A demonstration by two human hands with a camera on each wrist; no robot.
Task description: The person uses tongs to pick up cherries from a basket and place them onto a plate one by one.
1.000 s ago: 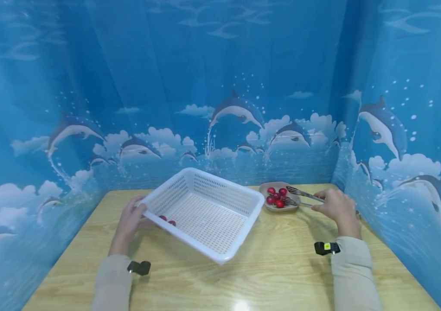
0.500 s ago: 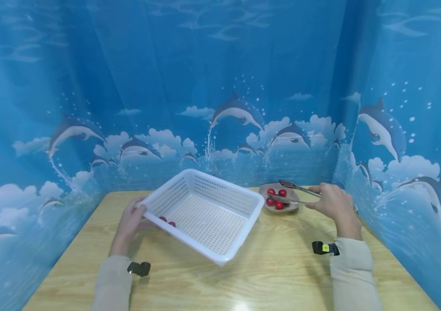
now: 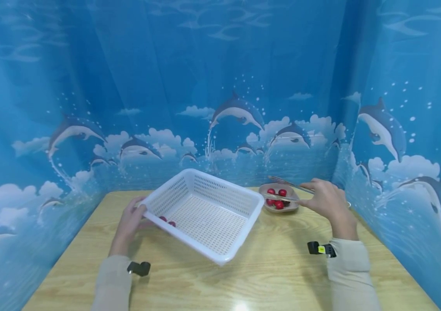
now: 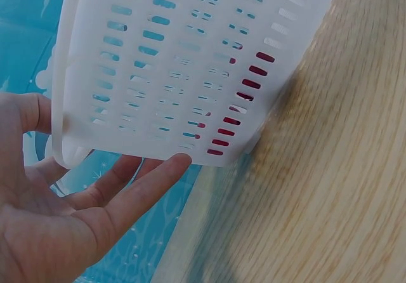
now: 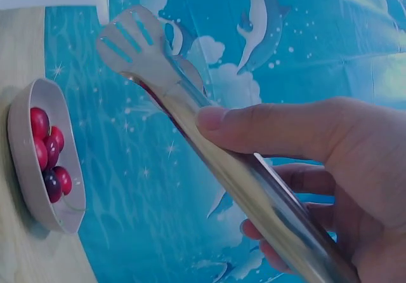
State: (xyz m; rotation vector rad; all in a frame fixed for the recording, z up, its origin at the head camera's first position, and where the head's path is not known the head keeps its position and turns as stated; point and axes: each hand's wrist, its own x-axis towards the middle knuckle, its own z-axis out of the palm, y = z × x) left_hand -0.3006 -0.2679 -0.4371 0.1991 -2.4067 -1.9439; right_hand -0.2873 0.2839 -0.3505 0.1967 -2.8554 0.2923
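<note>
My left hand (image 3: pixel 129 218) grips the left corner of a white perforated plastic basket (image 3: pixel 209 220), fingers under its side in the left wrist view. The basket is tilted, and a few red cherries (image 3: pixel 171 223) lie at its near left wall, showing red through the slots. At the right, my right hand (image 3: pixel 327 201) holds metal tongs (image 5: pixel 235 188), thumb along the upper arm. Their slotted tips spread apart above a small pinkish bowl (image 5: pixel 24 150), with no cherry visible between them. Several red cherries (image 5: pixel 39 123) and a darker one lie in the bowl.
The wooden table (image 3: pixel 189 285) meets a blue dolphin-print curtain (image 3: pixel 220 86) at the back and sides. The basket's right corner reaches close to the bowl. Both wrists carry small black cameras (image 3: pixel 139 268).
My right hand has moved left and slightly up with the tongs, whose tips have swung from inside the bowl to above its left side. The left hand and basket stay still.
</note>
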